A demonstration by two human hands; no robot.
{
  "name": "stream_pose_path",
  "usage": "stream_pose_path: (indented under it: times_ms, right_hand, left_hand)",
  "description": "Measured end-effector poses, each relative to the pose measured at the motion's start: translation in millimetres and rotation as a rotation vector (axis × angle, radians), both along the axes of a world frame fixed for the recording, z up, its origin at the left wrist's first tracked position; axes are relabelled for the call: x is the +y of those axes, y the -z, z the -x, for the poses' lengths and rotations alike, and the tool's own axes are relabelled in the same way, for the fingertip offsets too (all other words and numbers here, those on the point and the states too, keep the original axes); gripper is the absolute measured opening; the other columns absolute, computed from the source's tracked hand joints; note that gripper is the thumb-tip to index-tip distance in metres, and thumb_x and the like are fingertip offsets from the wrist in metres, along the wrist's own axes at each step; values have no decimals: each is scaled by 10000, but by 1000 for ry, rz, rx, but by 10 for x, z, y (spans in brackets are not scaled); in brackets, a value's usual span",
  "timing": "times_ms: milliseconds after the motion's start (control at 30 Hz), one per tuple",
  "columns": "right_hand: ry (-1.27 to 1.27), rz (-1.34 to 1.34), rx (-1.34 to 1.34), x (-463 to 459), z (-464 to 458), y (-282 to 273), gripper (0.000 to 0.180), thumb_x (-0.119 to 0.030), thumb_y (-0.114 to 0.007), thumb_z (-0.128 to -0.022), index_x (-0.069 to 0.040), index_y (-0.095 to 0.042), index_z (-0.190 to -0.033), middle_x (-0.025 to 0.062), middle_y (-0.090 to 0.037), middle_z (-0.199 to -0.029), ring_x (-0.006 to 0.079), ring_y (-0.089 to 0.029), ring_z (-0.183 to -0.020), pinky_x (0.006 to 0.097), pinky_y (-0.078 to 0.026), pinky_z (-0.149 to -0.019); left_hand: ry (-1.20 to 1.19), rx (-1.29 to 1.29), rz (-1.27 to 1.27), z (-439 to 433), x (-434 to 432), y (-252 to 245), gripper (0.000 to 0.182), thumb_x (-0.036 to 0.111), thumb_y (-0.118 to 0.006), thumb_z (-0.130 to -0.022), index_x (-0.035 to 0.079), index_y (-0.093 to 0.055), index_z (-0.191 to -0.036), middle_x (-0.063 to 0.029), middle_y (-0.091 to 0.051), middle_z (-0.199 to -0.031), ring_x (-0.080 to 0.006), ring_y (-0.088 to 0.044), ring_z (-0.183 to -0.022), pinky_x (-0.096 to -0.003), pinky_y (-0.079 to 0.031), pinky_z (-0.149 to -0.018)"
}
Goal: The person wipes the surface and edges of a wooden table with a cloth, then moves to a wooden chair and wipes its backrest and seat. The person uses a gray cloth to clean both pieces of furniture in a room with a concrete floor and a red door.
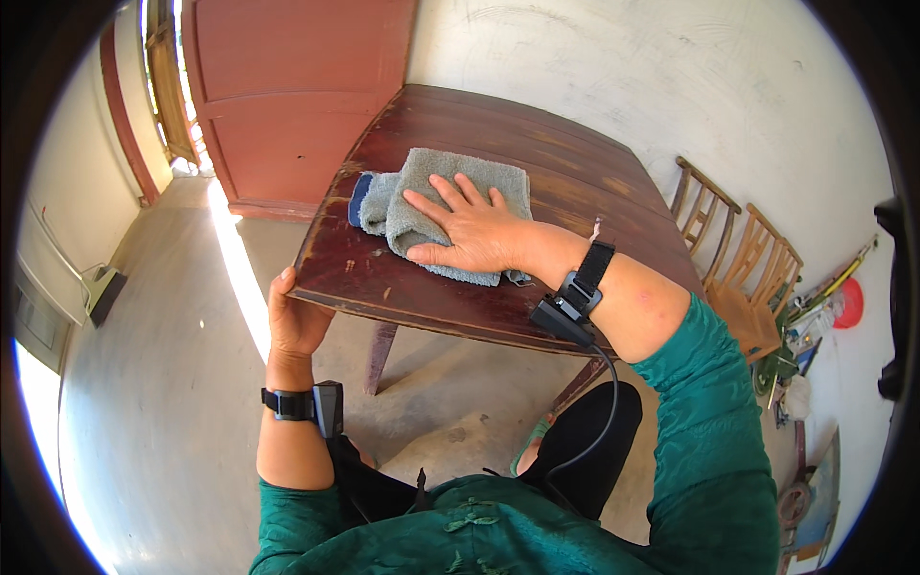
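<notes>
A folded grey-blue terry towel [496, 169] with a dark blue edge lies on a dark red wooden table [596, 162]. My right hand [471, 226] rests flat on the towel, fingers spread, pressing it against the tabletop. The near left corner of the table is gripped by my left hand [298, 316], with the thumb at the edge and the other fingers underneath, mostly hidden. The table's varnish is worn and scratched in patches. Each wrist wears a black strap with a small device.
A red-brown door [302, 108] stands behind the table's left side, and a white wall [611, 65] runs along the back. Wooden chairs [747, 309] are at the right, near a red plastic item [849, 303]. A long-handled dustpan [104, 291] stands at the left wall.
</notes>
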State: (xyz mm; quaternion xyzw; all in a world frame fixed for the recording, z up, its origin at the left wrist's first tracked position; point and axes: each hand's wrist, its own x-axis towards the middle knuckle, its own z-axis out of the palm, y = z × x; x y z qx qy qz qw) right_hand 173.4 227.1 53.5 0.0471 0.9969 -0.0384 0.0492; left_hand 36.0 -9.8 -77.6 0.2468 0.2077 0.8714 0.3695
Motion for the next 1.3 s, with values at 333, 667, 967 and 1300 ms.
stream_pose_path:
  times_ms: [333,667,967,1300]
  right_hand:
    - [152,-40,-41,428,-789,-22,889,-805,-290,-861,-292,-89,-1559,171,-21,-1612,407,9,-1476,611,-74,-1150]
    - [359,-13,7,980,-1715,9,838,-741,-368,-887,-303,-123,-1558,159,-40,-1616,399,-5,-1480,614,-60,-1146]
    - [634,-23,-83,1436,-2495,-41,846,-777,-333,-874,-339,-87,-1554,111,-6,-1626,351,32,-1489,594,-60,-1159]
    - [773,-31,-1,1844,-3092,72,856,-800,-324,-857,-333,-138,-1549,119,-53,-1622,349,-11,-1490,636,-98,-1132]
  left_hand:
    - [9,21,12,54,-20,57,615,399,-579,-890,0,-498,-1351,-129,-579,-1332,-284,-554,-1202,-437,-420,-1023]
    - [34,39,-39,124,-49,108,524,365,-569,-920,22,-534,-1315,-121,-597,-1312,-284,-567,-1193,-450,-442,-1007]
    - [60,78,-70,115,-62,80,500,362,-558,-928,27,-545,-1299,-130,-606,-1300,-287,-586,-1172,-448,-465,-986]
    - [51,98,-61,116,-64,65,472,333,-534,-948,21,-541,-1302,-139,-609,-1293,-285,-587,-1177,-453,-474,-982]
